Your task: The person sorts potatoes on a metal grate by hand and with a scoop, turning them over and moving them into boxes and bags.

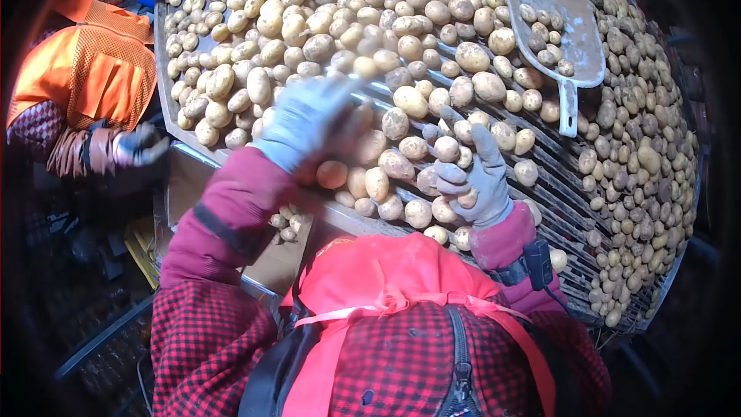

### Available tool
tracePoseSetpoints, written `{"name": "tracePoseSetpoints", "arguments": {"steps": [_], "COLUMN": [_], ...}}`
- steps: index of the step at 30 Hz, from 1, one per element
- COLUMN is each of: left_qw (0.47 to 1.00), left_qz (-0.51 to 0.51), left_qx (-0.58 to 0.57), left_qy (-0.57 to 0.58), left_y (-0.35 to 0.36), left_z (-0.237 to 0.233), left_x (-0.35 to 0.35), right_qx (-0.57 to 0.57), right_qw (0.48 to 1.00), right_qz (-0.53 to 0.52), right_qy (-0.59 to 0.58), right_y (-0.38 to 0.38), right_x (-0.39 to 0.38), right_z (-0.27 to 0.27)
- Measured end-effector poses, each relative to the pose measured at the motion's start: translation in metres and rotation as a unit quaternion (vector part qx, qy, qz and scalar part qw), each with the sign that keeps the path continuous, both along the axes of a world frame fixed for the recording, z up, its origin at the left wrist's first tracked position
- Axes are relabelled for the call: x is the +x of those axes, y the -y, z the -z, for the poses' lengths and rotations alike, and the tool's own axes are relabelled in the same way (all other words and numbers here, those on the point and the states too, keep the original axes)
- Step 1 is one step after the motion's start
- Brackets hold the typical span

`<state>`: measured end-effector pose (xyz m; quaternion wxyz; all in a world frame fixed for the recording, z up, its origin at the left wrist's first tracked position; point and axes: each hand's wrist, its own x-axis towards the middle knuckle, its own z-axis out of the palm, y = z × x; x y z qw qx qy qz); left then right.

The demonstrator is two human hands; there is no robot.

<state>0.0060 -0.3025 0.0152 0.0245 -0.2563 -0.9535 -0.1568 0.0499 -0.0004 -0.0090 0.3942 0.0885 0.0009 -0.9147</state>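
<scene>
My left hand (307, 122), in a pale blue-grey glove, is smeared by motion over the potatoes (377, 183) at the near edge of the sorting table. Its fingers are too blurred to read. My right hand (485, 181), in a dusty grey glove, is among the potatoes on the slatted part. Its fingers curl around a few small ones, including a potato (446, 149) between thumb and fingers. Dark slats (552, 201) show between the loose potatoes beside this hand.
A dirty white scoop (569, 100) holding several small potatoes lies at the back right. Potatoes heap up along the right side (648, 177). At the left, a co-worker in an orange vest (93, 69) has gloved hands near the table edge. Small potatoes sit in a chute (287, 224) below.
</scene>
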Motion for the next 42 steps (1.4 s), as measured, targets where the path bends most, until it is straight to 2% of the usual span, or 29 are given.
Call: {"name": "tracePoseSetpoints", "arguments": {"steps": [1,2,3,4,5,7,8,9,10,11,12,13,14,15,17,19,20,21,23,26,29,30,33,34,37,39,42], "left_qw": [0.996,0.985,0.997,0.999,0.999,0.999,0.999,0.995,0.996,0.993,0.990,0.986,0.985,0.988,1.000,1.000,0.996,0.986,0.979,0.990,0.994,0.993,0.997,0.997,0.998,0.998,0.997], "left_qz": [-0.010,0.031,-0.012,-0.016,-0.022,0.001,0.038,0.073,0.075,0.085,0.095,0.105,0.106,0.089,-0.005,0.015,0.005,-0.011,-0.011,-0.004,0.006,0.010,0.010,0.005,0.002,0.005,0.009], "left_qx": [-0.091,-0.162,-0.076,-0.049,-0.022,-0.038,-0.011,0.017,0.028,0.047,0.067,0.090,0.124,0.060,0.013,-0.001,-0.072,-0.148,-0.166,-0.119,-0.066,-0.058,-0.021,-0.017,-0.016,-0.019,-0.018], "left_qy": [-0.012,0.040,0.012,-0.011,-0.031,0.002,0.036,0.069,0.040,0.061,0.081,0.098,0.053,0.108,-0.014,0.016,0.046,0.079,0.119,0.076,0.084,0.099,0.073,0.069,0.061,0.066,0.072], "left_y": [-0.018,-0.032,-0.041,-0.045,-0.050,-0.051,-0.050,-0.049,-0.052,-0.052,-0.051,-0.051,-0.051,-0.044,-0.038,-0.033,-0.039,-0.052,-0.061,-0.054,-0.049,-0.048,-0.043,-0.044,-0.044,-0.043,-0.045], "left_z": [0.003,-0.008,0.007,0.018,0.019,0.005,0.000,-0.003,0.001,0.001,-0.001,-0.002,-0.008,-0.009,0.003,0.028,0.038,0.033,0.033,0.034,0.034,0.034,0.040,0.041,0.040,0.042,0.041], "left_x": [0.013,0.017,0.023,0.030,0.040,0.053,0.059,0.066,0.072,0.073,0.071,0.069,0.058,0.044,0.022,0.004,0.000,-0.004,-0.010,-0.005,-0.007,-0.010,-0.011,-0.009,-0.007,-0.007,-0.007], "right_qx": [0.013,0.026,0.040,0.125,0.144,0.173,0.180,0.080,0.125,0.171,0.115,0.173,0.193,0.277,0.431,0.568,0.625,0.691,0.763,0.874,0.894,0.882,0.881,0.874,0.825,0.851,0.791], "right_qw": [1.000,0.999,0.998,0.990,0.986,0.973,0.971,0.990,0.985,0.975,0.984,0.974,0.956,0.931,0.856,0.737,0.671,0.587,0.507,0.305,0.225,0.228,0.214,0.191,0.352,0.303,0.502], "right_qz": [0.010,0.021,0.034,0.059,0.083,0.127,0.136,0.118,0.117,0.115,0.119,0.133,0.166,0.190,0.231,0.284,0.298,0.281,0.241,0.108,0.046,0.054,0.194,0.237,0.323,0.344,0.266], "right_qy": [-0.014,-0.028,-0.042,-0.023,0.015,0.089,0.076,0.023,-0.031,-0.084,-0.060,-0.069,-0.144,-0.147,-0.166,-0.231,-0.265,-0.313,-0.321,-0.363,-0.385,-0.409,-0.373,-0.378,-0.301,-0.258,-0.227], "right_y": [0.001,0.001,0.001,-0.002,-0.002,0.000,-0.006,-0.013,-0.020,-0.024,-0.025,-0.028,-0.044,-0.044,-0.053,-0.073,-0.084,-0.103,-0.114,-0.131,-0.136,-0.139,-0.135,-0.135,-0.139,-0.139,-0.142], "right_x": [0.000,0.000,0.000,-0.001,-0.004,-0.018,-0.022,-0.027,-0.032,-0.036,-0.040,-0.044,-0.054,-0.059,-0.077,-0.108,-0.124,-0.144,-0.176,-0.207,-0.207,-0.203,-0.173,-0.160,-0.102,-0.067,-0.047], "right_z": [0.001,0.003,0.002,-0.003,-0.016,-0.039,-0.039,-0.035,-0.033,-0.038,-0.048,-0.063,-0.052,-0.070,-0.098,-0.111,-0.115,-0.109,-0.111,-0.097,-0.083,-0.083,-0.093,-0.093,-0.076,-0.054,-0.039]}}
